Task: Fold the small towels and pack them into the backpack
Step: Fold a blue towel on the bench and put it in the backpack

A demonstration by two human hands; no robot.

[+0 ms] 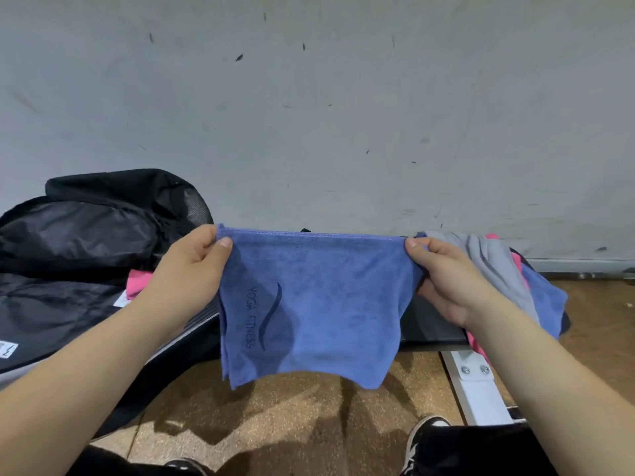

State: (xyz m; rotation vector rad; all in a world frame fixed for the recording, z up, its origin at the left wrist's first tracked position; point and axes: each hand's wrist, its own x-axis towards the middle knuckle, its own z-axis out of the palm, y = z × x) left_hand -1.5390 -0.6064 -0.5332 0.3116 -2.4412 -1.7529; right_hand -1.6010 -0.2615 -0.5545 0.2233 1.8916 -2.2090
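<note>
A blue towel (326,297) printed "YOGA FITNESS" hangs in the air, folded over on itself, stretched between both hands. My left hand (185,269) pinches its upper left corner. My right hand (446,276) pinches the upper right corner. The black backpack (86,235) lies open on the left, and a pink towel (137,285) shows inside it. At the right lies a pile of loose towels: grey (494,266), pink and blue.
A dark bench surface (433,324) with a white metal frame (470,386) holds the towel pile. Behind stands a scuffed grey wall (309,115). The floor (292,413) is brown cork, and my shoes (422,438) show at the bottom.
</note>
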